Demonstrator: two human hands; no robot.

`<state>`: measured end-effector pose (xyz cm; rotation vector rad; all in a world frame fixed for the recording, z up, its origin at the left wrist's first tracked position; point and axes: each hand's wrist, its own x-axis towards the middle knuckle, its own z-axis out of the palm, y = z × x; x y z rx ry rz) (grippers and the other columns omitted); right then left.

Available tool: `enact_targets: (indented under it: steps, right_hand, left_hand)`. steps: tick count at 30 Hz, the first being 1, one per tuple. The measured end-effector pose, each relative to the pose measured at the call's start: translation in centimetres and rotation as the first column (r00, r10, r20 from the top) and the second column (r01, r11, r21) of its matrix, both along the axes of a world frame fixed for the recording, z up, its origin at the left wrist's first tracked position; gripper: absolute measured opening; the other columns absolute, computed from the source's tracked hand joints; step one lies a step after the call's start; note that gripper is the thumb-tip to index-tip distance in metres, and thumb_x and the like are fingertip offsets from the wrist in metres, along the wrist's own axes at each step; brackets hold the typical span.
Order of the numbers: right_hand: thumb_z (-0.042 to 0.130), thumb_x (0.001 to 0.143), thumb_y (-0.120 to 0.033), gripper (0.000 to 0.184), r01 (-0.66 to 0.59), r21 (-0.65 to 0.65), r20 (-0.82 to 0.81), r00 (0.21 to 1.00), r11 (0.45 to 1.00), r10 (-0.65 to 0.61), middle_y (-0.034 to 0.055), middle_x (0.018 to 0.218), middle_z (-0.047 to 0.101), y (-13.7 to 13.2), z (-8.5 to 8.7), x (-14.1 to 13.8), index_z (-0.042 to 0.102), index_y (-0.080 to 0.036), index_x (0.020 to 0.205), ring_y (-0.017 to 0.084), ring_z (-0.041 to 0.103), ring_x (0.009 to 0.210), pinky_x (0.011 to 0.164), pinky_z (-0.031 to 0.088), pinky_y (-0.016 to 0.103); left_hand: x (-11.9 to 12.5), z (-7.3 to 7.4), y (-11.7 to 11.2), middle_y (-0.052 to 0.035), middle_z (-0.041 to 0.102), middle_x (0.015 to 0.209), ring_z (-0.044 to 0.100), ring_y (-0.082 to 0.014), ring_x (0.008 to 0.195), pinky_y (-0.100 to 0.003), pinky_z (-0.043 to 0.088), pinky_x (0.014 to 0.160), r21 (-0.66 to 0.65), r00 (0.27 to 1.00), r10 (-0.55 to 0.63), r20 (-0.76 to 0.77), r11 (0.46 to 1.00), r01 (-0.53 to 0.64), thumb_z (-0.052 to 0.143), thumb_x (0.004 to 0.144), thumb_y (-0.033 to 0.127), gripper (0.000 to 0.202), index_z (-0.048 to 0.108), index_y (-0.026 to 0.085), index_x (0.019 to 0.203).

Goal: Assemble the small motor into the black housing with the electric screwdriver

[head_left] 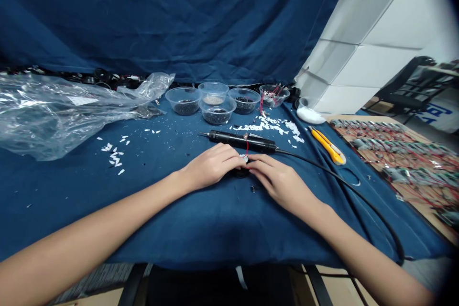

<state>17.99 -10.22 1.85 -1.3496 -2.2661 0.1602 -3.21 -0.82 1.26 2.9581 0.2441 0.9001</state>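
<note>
Left hand [214,165] and right hand [281,177] pinch a small black part [240,173], its red wire [247,146] pointing away toward the screwdriver [229,138], long axis hidden

bare hands [212,164], bare slender forearms [134,217]

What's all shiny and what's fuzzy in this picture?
In the head view, glare streaks the clear plastic bag; the chair at far right looks blurry; the right corners go dark; the left hand and right hand look fairly clear.
</note>
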Motion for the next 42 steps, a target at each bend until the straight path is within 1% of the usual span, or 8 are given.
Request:
enact_targets:
  steps: [3,7,12,20,30,35,38,42]
  right_hand:
    - [0.043,0.100,-0.029,0.021,0.011,-0.075,-0.084,0.996,0.997,-0.018,0.0056,0.124,0.059,0.3,0.2,-0.2,0.055,-0.023,0.116,0.020,0.059,0.111,0.096,0.050,0.039]
    - [0.050,0.097,-0.039,0.024,0.074,-0.232,-0.311,0.939,0.970,-0.146,0.0052,0.109,0.064,1.0,0.6,-0.6,0.049,-0.022,0.113,0.017,0.064,0.098,0.081,0.054,0.031]
    - [0.055,0.094,-0.033,0.013,0.090,-0.256,-0.333,0.926,0.962,-0.175,0.0013,0.096,0.065,2.1,1.3,-1.2,0.056,-0.021,0.098,0.013,0.062,0.083,0.073,0.050,0.025]
    - [0.057,0.092,-0.034,0.016,0.058,-0.268,-0.379,0.912,0.962,-0.160,0.0014,0.094,0.068,3.4,1.3,-0.6,0.064,-0.021,0.096,0.015,0.063,0.085,0.079,0.048,0.028]
    - [0.056,0.093,-0.030,0.014,0.037,-0.271,-0.455,0.876,0.962,-0.162,-0.0006,0.096,0.069,3.7,0.8,-0.2,0.068,-0.022,0.092,0.016,0.064,0.090,0.085,0.045,0.027]
    - [0.054,0.095,-0.030,0.015,0.067,-0.237,-0.459,0.872,0.969,-0.173,0.0002,0.096,0.069,3.1,0.4,-0.7,0.066,-0.021,0.094,0.016,0.064,0.090,0.084,0.046,0.027]
    - [0.054,0.095,-0.029,0.014,0.084,-0.223,-0.457,0.871,0.971,-0.181,-0.0006,0.096,0.069,2.8,0.1,-0.7,0.066,-0.021,0.095,0.015,0.063,0.090,0.083,0.045,0.025]
    - [0.055,0.095,-0.028,0.013,0.084,-0.191,-0.468,0.868,0.978,-0.166,-0.0019,0.095,0.069,2.9,-0.3,-0.5,0.066,-0.022,0.094,0.014,0.063,0.089,0.083,0.045,0.024]
  left_hand:
    - [-0.1,0.1,0.2,-0.0069,0.065,0.095,0.056,-0.0162,0.090,-0.032,0.045,0.083,-0.046,0.999,0.032,0.030,0.998,-0.030,0.041,0.099,0.019,0.022,0.062,0.016,0.102]
    - [-0.1,0.0,0.5,-0.0060,0.062,0.093,0.054,-0.0160,0.092,-0.032,0.046,0.085,-0.217,0.998,0.048,0.046,0.976,-0.037,0.042,0.099,0.018,0.018,0.060,0.016,0.097]
    - [-0.3,-0.3,0.5,-0.0066,0.061,0.094,0.055,-0.0153,0.091,-0.030,0.048,0.083,-0.303,1.000,-0.001,0.009,0.953,0.003,0.041,0.099,0.018,0.018,0.059,0.015,0.100]
    - [0.0,0.5,-0.7,-0.0076,0.063,0.096,0.058,-0.0164,0.091,-0.032,0.051,0.085,-0.160,0.998,0.028,-0.059,0.986,-0.037,0.039,0.100,0.022,0.022,0.059,0.014,0.104]
    - [0.0,0.0,-0.7,-0.0069,0.063,0.095,0.057,-0.0164,0.090,-0.032,0.050,0.085,-0.104,0.997,0.041,-0.069,0.993,-0.048,0.044,0.099,0.022,0.019,0.061,0.015,0.101]
    - [0.3,-0.2,-1.4,-0.0075,0.064,0.089,0.057,-0.0182,0.086,-0.034,0.051,0.082,0.018,0.994,0.057,-0.091,0.998,-0.055,0.046,0.097,0.021,0.019,0.063,0.013,0.099]
    - [0.2,-0.4,-1.5,-0.0086,0.065,0.098,0.057,-0.0185,0.090,-0.033,0.052,0.082,0.059,0.992,0.081,-0.097,0.995,-0.076,0.046,0.097,0.020,0.018,0.063,0.013,0.101]
    - [-0.3,-0.3,-1.2,-0.0068,0.065,0.103,0.057,-0.0181,0.098,-0.040,0.048,0.099,0.143,0.992,0.053,-0.111,0.989,-0.037,0.042,0.098,0.015,0.022,0.061,0.015,0.108]
